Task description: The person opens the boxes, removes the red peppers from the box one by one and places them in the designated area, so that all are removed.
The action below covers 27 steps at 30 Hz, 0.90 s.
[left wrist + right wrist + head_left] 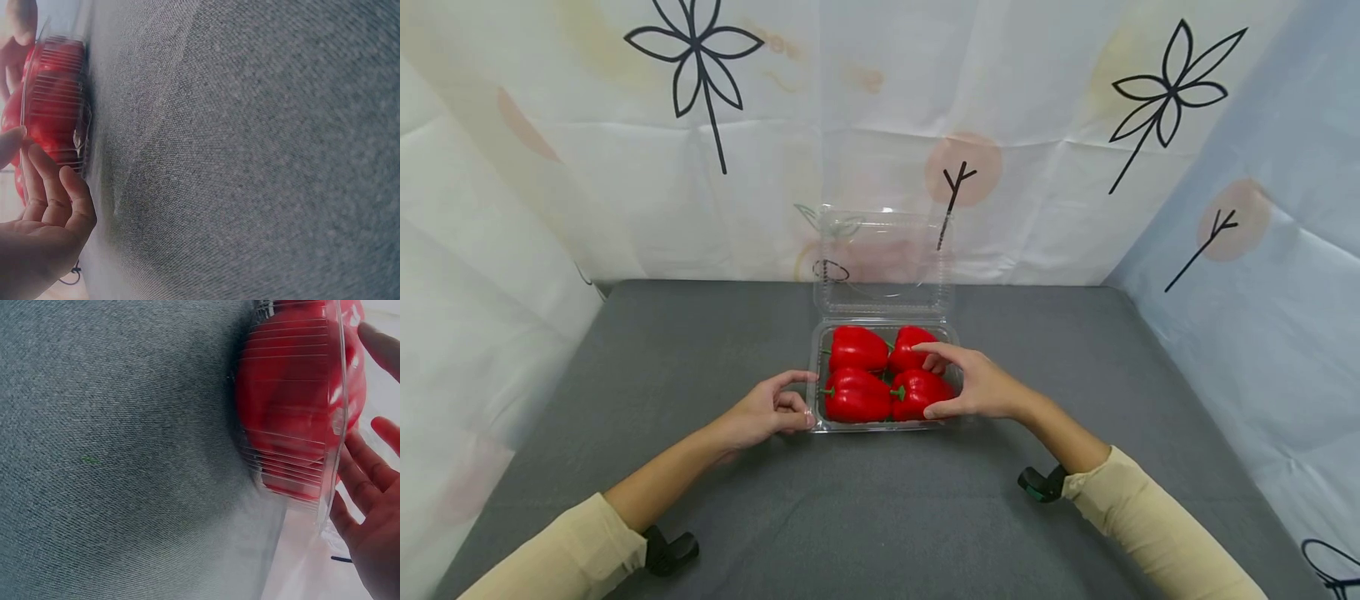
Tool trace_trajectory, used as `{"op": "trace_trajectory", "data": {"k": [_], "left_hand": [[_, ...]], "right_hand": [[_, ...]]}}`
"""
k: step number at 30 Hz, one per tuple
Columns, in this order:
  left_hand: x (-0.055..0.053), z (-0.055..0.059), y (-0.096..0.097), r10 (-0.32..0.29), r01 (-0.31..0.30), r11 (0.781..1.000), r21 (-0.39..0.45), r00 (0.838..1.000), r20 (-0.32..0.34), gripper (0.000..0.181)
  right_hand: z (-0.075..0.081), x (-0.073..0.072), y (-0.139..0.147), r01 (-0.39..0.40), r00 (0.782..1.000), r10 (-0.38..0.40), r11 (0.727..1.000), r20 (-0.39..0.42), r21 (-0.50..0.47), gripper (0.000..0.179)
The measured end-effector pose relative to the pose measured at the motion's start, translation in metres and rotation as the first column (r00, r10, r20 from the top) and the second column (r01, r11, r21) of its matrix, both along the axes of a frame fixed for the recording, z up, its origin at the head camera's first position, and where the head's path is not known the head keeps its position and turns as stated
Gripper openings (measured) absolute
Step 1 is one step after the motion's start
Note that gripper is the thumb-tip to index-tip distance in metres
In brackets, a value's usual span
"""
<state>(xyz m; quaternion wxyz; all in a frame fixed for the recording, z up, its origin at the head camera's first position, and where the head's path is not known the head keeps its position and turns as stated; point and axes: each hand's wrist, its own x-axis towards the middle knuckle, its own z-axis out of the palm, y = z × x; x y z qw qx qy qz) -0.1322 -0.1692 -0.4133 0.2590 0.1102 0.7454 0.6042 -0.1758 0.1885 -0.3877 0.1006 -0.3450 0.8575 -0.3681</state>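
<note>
Several red bell peppers (859, 398) with green stems lie in a clear plastic clamshell container (874, 426), two in the front row and two behind. Its hinged lid (886, 250) stands raised at the back. At the left rim my left hand (769, 410) pinches the container's edge, thumb above and fingers below in the left wrist view. My right hand (977, 385) arches over the right side, its thumb by the front right pepper (917, 393) and its index finger reaching across the back right pepper (907, 340). In the right wrist view its fingers (359, 481) are loosely extended near the rim.
A grey cloth-covered table (880, 517) lies under the container. White fabric with leaf drawings (1045, 208) hangs behind it and along both sides. Black wrist straps (1042, 483) sit by the beige sleeves (1150, 517).
</note>
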Motion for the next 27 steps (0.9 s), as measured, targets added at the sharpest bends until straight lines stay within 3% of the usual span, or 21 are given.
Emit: {"op": "trace_trajectory", "data": {"k": [7, 27], "left_hand": [[-0.0010, -0.0023, -0.0002, 0.000, 0.000, 1.000, -0.013, 1.000, 0.000, 0.066], [-0.0026, -0.0047, 0.0001, 0.012, -0.012, 1.000, -0.022, 1.000, 0.026, 0.065]], "right_hand": [[-0.0037, 0.0008, -0.0026, -0.032, 0.999, 0.033, 0.999, -0.030, 0.019, 0.083], [-0.0055, 0.0000, -0.0007, -0.030, 0.999, 0.031, 0.999, -0.035, 0.010, 0.063]]}}
